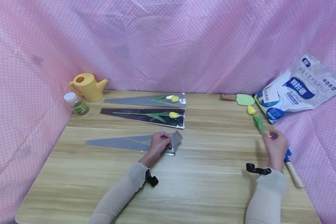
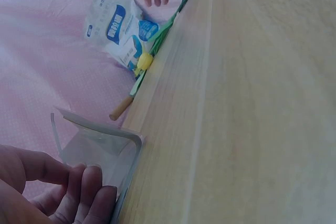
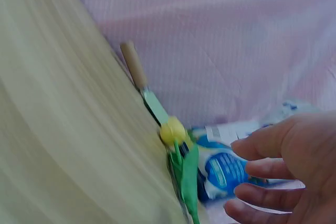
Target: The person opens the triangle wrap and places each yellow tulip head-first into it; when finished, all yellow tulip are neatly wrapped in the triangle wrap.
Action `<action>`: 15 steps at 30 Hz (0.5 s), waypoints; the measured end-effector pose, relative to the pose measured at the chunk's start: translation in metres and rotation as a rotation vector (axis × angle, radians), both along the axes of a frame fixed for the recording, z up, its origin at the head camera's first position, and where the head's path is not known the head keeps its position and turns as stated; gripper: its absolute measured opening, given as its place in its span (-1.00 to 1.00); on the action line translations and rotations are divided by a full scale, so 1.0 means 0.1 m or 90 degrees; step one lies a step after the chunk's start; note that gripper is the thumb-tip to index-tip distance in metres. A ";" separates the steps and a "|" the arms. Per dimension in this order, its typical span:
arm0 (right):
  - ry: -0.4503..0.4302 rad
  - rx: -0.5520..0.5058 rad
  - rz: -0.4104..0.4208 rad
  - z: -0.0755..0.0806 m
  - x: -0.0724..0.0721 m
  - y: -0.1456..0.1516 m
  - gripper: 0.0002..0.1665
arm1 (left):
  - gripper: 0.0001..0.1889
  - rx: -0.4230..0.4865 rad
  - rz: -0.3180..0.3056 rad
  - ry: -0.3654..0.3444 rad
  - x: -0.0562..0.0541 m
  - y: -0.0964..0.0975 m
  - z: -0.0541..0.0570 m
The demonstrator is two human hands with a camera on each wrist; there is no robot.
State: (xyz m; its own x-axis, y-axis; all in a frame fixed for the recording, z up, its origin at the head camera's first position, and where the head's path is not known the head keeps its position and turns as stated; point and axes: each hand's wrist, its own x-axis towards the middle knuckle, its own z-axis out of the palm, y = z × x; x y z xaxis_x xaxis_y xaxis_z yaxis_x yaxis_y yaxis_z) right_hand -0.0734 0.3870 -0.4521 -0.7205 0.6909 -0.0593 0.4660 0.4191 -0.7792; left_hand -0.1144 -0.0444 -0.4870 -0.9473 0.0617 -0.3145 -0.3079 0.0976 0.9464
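Observation:
My left hand (image 1: 160, 142) pinches the wide end of a grey flower sleeve (image 1: 114, 143), whose clear film stands lifted around the fingertips. In the left wrist view this raised film (image 2: 100, 145) curves up beside the hand (image 2: 63, 192). Over at the right side of the table, my right hand (image 1: 275, 146) hovers by the stem of a yellow tulip (image 1: 251, 110) with green leaves. The right wrist view shows the right hand (image 3: 283, 177) with fingers parted and nothing between them, next to the tulip (image 3: 173, 131).
Two sleeves, one grey (image 1: 123, 101) and one black (image 1: 109, 112), each hold a yellow tulip. At back left stand a yellow watering can (image 1: 91, 88) and a jar (image 1: 79, 107). A green trowel (image 1: 245, 99), fertilizer bag (image 1: 296, 90) and blue tool (image 1: 294, 175) line the right.

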 end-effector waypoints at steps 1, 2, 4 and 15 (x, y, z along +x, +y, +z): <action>-0.008 0.009 -0.005 -0.02 0.01 0.04 -0.39 | -0.94 0.001 0.000 -0.001 0.00 0.00 0.00; -0.020 0.016 -0.008 -0.03 0.03 0.07 -0.39 | -0.94 0.002 0.001 -0.002 0.00 0.00 0.00; -0.035 0.018 -0.010 -0.06 0.04 0.13 -0.37 | -0.94 0.001 0.001 -0.003 0.00 0.00 0.00; -0.070 0.194 0.092 -0.18 0.10 0.18 -0.48 | -0.92 -0.002 0.000 -0.013 -0.01 0.00 0.01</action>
State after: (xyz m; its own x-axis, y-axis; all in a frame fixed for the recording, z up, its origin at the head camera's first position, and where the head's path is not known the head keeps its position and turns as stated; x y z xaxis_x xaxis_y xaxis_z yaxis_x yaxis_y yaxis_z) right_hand -0.0635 0.4045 -0.4706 -0.8128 0.5802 0.0514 0.4594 0.6928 -0.5559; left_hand -0.1150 -0.0444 -0.4865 -0.9407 0.0606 -0.3337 -0.3268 0.1005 0.9397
